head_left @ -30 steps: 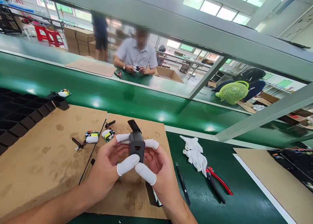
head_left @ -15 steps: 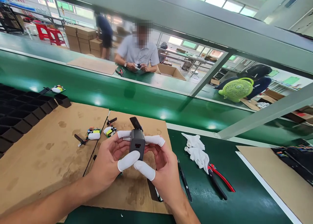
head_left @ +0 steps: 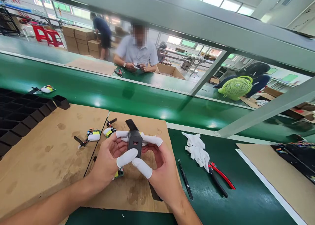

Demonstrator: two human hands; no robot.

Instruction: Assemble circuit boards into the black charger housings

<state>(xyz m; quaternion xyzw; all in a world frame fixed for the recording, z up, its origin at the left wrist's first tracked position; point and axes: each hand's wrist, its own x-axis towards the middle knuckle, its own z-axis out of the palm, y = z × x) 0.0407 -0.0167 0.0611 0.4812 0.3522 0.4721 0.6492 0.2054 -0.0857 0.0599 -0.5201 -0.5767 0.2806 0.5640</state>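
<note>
Both my hands grip a small black charger housing [head_left: 135,143] with an orange port facing me, held upright above a sheet of cardboard [head_left: 137,189]. My left hand [head_left: 110,161] wraps its left side, and my right hand [head_left: 157,166] closes on its right side. White finger cots cover my thumbs and fingertips; both thumbs press below the housing. A black flap sticks up behind its top.
Two small circuit boards [head_left: 93,135] lie on the cardboard beyond my hands. A black cell tray [head_left: 19,120] stands at left. White gloves [head_left: 197,149], red-handled pliers [head_left: 220,180] and tweezers [head_left: 185,182] lie on the green mat at right. A person works across the green conveyor [head_left: 147,100].
My hands and the housing have shifted slightly left and lower in view. On the conveyor, the small board at far left has moved further left.
</note>
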